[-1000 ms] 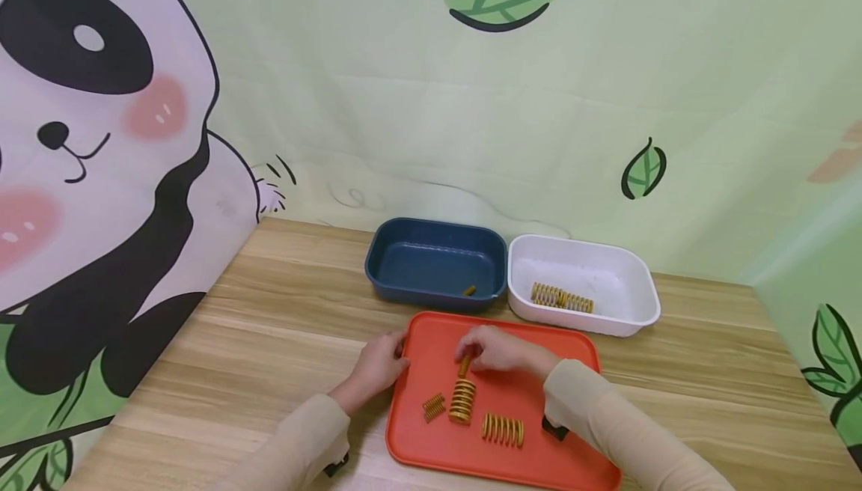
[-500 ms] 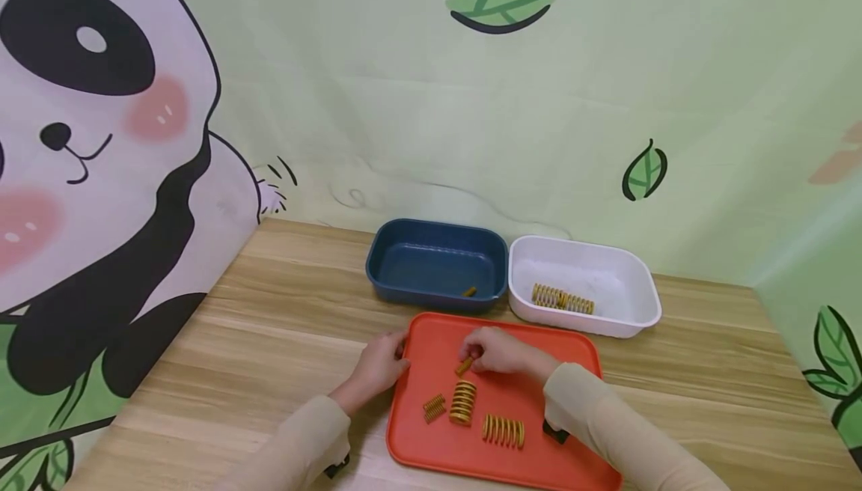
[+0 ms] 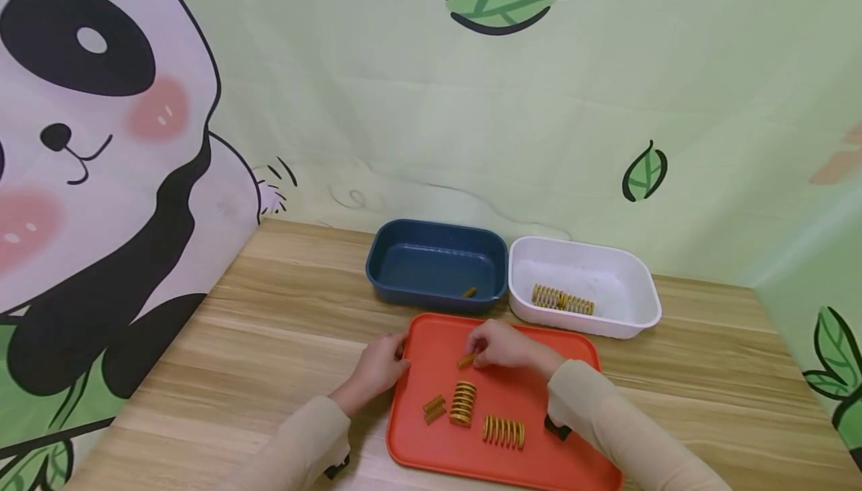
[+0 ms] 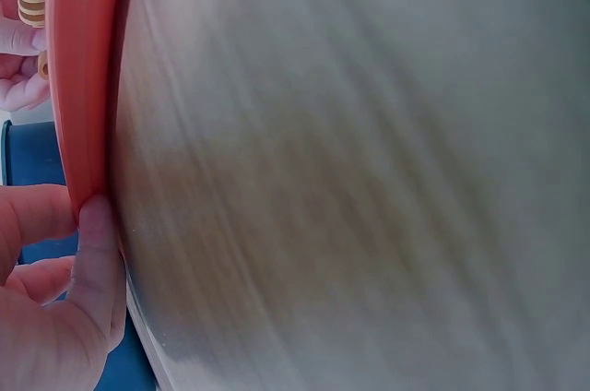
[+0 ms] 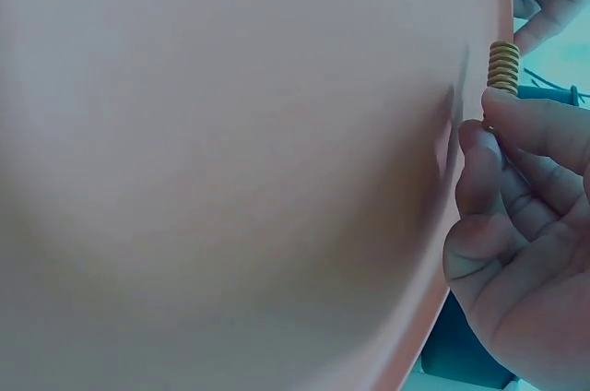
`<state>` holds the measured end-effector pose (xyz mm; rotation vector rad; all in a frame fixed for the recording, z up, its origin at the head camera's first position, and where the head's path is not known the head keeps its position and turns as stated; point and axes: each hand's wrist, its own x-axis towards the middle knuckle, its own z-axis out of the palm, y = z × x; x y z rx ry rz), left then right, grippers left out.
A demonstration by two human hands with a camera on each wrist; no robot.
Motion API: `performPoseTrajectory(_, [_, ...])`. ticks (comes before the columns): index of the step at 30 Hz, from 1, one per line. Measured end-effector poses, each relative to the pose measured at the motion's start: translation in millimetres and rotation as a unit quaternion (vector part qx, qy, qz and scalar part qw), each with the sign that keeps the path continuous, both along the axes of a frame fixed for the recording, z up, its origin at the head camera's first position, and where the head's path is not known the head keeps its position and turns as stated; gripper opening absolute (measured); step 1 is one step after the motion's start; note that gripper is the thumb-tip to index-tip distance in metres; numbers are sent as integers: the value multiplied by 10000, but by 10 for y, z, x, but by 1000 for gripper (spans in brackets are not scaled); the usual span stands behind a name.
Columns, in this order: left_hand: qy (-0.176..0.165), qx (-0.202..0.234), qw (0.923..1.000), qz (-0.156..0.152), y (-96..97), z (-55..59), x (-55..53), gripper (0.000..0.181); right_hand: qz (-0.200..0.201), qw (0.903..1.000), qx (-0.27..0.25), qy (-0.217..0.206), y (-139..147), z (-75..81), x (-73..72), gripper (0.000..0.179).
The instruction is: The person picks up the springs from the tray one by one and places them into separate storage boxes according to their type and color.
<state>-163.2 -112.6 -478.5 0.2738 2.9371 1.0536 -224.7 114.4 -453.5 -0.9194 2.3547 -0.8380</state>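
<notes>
In the head view my right hand [image 3: 508, 346] pinches a small gold spring [image 3: 465, 361] between thumb and fingertips, over the upper part of a red tray [image 3: 434, 447]. The right wrist view shows the coils of that spring [image 5: 503, 66] jutting past the thumb. My left hand [image 3: 378, 366] grips the tray's left rim, thumb and fingers on either side of it in the left wrist view. On the tray lie a large gold spring [image 3: 462, 403], another large spring [image 3: 503, 432] to its right, and small springs [image 3: 434, 409] side by side at the left.
Behind the tray stand a dark blue bin [image 3: 431, 300] and, to its right, a white bin [image 3: 629, 328]. One small spring [image 3: 469, 292] lies in the blue bin; larger springs [image 3: 562, 300] lie in the white one. A printed cloth backdrop [image 3: 404, 102] rises behind the wooden table [image 3: 269, 334].
My right hand has moved slightly up and right with the small spring, away from the large spring below it. The spring has turned from near upright to more sideways. My left hand stays put.
</notes>
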Motion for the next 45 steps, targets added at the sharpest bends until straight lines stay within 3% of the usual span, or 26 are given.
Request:
performPoseTrajectory(14, [48, -1, 10000, -34, 0, -4, 4, 45, -267, 9994, -84, 187, 5, 74, -38, 9])
performPoseTrajectory(40, [132, -3, 9999, -51, -17, -22, -10, 43, -895, 9952, -312, -235, 11, 320, -110, 10])
performPoseTrajectory(45, [302, 21, 9995, -91, -16, -30, -14, 43, -978, 9937, -544, -79, 6, 379, -143, 12])
